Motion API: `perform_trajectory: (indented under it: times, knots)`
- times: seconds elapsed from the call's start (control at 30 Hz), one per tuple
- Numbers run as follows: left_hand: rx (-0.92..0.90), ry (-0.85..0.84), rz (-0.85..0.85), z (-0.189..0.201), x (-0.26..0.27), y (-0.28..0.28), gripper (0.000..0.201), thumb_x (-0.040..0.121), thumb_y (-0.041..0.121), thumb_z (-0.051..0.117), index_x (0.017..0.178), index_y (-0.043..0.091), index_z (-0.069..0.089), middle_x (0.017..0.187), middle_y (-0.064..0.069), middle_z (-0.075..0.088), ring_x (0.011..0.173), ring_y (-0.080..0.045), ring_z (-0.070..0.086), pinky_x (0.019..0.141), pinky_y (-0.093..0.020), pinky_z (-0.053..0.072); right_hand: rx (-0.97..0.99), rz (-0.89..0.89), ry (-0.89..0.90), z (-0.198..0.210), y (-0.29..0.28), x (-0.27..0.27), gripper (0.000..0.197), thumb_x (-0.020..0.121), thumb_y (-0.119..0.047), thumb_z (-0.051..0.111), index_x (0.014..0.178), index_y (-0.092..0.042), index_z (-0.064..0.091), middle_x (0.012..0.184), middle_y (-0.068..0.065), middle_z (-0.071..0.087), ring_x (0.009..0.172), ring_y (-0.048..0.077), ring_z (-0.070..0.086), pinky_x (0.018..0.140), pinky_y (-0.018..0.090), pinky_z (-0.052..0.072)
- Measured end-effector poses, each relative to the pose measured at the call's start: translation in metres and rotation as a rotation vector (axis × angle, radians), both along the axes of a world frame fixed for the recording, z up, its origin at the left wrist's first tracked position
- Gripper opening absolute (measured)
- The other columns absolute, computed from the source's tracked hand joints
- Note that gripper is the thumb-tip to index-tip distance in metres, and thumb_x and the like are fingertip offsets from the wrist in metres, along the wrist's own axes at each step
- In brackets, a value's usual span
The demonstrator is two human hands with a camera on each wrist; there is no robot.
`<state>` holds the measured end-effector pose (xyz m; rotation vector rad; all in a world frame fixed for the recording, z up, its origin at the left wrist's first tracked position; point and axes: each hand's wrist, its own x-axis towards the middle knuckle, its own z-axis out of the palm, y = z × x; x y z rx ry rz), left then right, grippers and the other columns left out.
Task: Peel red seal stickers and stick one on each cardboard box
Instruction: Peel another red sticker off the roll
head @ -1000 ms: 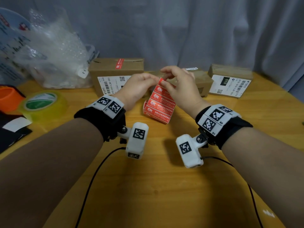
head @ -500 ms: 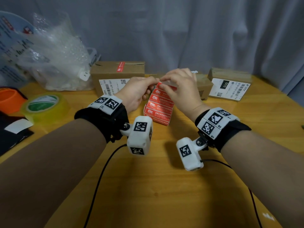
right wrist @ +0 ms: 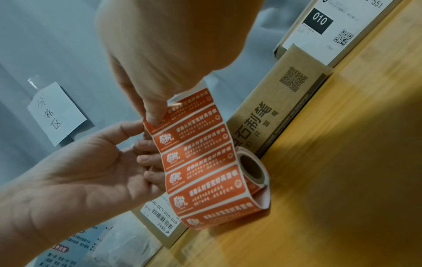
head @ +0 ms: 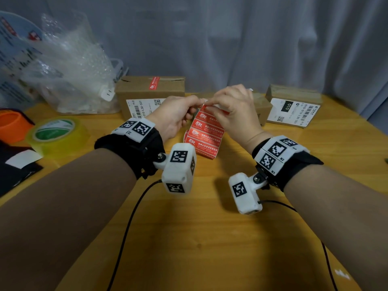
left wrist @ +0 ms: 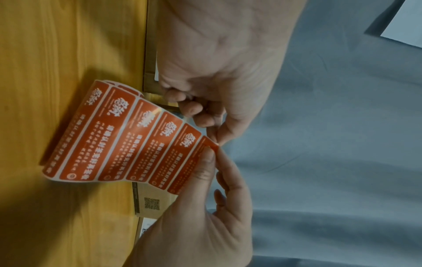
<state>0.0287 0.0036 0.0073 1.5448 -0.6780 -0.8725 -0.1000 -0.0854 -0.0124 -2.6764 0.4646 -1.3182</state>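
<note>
Both hands are up at the centre of the head view, working the top of the sticker strip (head: 206, 131) that runs from the fingers down to its roll on the table (head: 210, 238). The left hand (head: 175, 116) pinches the strip's upper left corner, thumb on the red face and fingers curled behind. The right hand (head: 235, 111) nips the top sticker (right wrist: 182, 106) there, fingertip pressing its corner in the right-wrist view. This looks like the peel starting, so the trick is to bend the backing away sharply and roll the corner up slowly, keeping the glue off the fingertips.

Back left, one box (head: 150, 95) already wears a red seal. The box behind the right hand (head: 261, 108) and the one at right (head: 294, 105) show none from here.
</note>
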Motion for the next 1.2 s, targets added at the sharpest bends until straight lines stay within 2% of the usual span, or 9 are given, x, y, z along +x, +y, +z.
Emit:
perform_trajectory:
  times: [0.3, 0.53, 0.6, 0.7, 0.77, 0.83, 0.93, 1.07, 1.2]
  knots:
    - [0.012, -0.092, 0.022, 0.003, 0.0, -0.001, 0.022, 0.083, 0.024, 0.066, 0.064, 0.019, 0.056, 0.059, 0.006, 0.046, 0.052, -0.008, 0.037, 0.049, -0.02, 0.031, 0.129, 0.016, 0.008, 0.0, -0.002, 0.003, 0.012, 0.085, -0.026, 0.063, 0.087, -0.017, 0.069, 0.099, 0.0, 0.064, 0.102, 0.019, 0.049, 0.091, 0.028, 0.028]
    - [0.013, -0.186, 0.083, 0.006, 0.0, 0.002, 0.02, 0.088, 0.026, 0.062, 0.069, 0.019, 0.06, 0.063, 0.007, 0.053, 0.061, -0.006, 0.046, 0.056, -0.021, 0.036, 0.283, 0.054, 0.03, 0.001, 0.0, 0.003, 0.005, 0.088, -0.019, 0.058, 0.089, -0.016, 0.062, 0.11, 0.001, 0.057, 0.11, 0.017, 0.043, 0.101, 0.04, 0.036]
    - [0.007, -0.214, 0.096, 0.006, -0.001, 0.005, 0.02, 0.091, 0.026, 0.058, 0.073, 0.017, 0.06, 0.062, 0.008, 0.054, 0.061, -0.004, 0.047, 0.057, -0.019, 0.036, 0.315, 0.057, 0.009, 0.002, 0.0, 0.003, 0.003, 0.089, -0.018, 0.057, 0.089, -0.017, 0.06, 0.109, -0.002, 0.054, 0.11, 0.015, 0.043, 0.101, 0.038, 0.036]
    - [0.027, -0.263, 0.102, 0.004, 0.002, 0.007, 0.022, 0.094, 0.028, 0.052, 0.093, 0.011, 0.065, 0.069, 0.007, 0.06, 0.066, -0.003, 0.05, 0.06, -0.018, 0.034, 0.378, 0.052, -0.026, 0.004, 0.0, 0.002, 0.008, 0.091, -0.016, 0.053, 0.087, -0.022, 0.052, 0.105, -0.008, 0.048, 0.109, 0.012, 0.042, 0.099, 0.031, 0.035]
    - [0.043, -0.284, 0.111, 0.002, 0.006, 0.008, 0.025, 0.095, 0.029, 0.052, 0.102, 0.009, 0.065, 0.075, 0.008, 0.062, 0.07, 0.0, 0.05, 0.061, -0.016, 0.032, 0.408, 0.055, -0.063, 0.004, -0.001, 0.001, 0.009, 0.092, -0.014, 0.051, 0.088, -0.022, 0.049, 0.105, -0.006, 0.048, 0.11, 0.015, 0.045, 0.097, 0.03, 0.037]
    - [0.069, -0.295, 0.11, 0.0, 0.009, 0.01, 0.023, 0.095, 0.028, 0.052, 0.101, 0.01, 0.065, 0.075, 0.01, 0.06, 0.071, 0.002, 0.049, 0.07, -0.017, 0.036, 0.421, 0.056, -0.107, 0.005, -0.002, 0.0, 0.01, 0.092, -0.012, 0.05, 0.089, -0.021, 0.048, 0.105, -0.004, 0.047, 0.109, 0.019, 0.048, 0.095, 0.029, 0.04]
    - [0.091, -0.315, 0.085, -0.003, 0.013, 0.012, 0.019, 0.095, 0.025, 0.052, 0.085, 0.013, 0.063, 0.076, 0.011, 0.06, 0.072, 0.004, 0.049, 0.088, -0.023, 0.035, 0.461, 0.044, -0.179, 0.007, -0.005, -0.001, 0.01, 0.092, -0.011, 0.05, 0.09, -0.021, 0.048, 0.104, -0.004, 0.047, 0.103, 0.017, 0.05, 0.09, 0.024, 0.042]
    - [0.113, -0.403, 0.107, -0.007, 0.025, 0.016, 0.028, 0.095, 0.022, 0.053, 0.107, 0.001, 0.066, 0.099, 0.0, 0.063, 0.093, -0.009, 0.054, 0.087, -0.024, 0.036, 0.47, -0.03, -0.318, 0.006, -0.014, -0.006, 0.008, 0.092, -0.013, 0.05, 0.091, -0.021, 0.047, 0.101, -0.001, 0.048, 0.092, 0.013, 0.051, 0.081, 0.014, 0.041]
    - [0.142, -0.446, 0.068, -0.01, 0.032, 0.022, 0.028, 0.094, 0.022, 0.054, 0.11, 0.002, 0.066, 0.103, -0.002, 0.063, 0.099, -0.011, 0.052, 0.087, -0.024, 0.035, 0.535, -0.037, -0.386, 0.007, -0.021, -0.014, 0.008, 0.091, -0.019, 0.051, 0.09, -0.025, 0.047, 0.103, 0.002, 0.053, 0.092, 0.012, 0.054, 0.074, 0.008, 0.041]
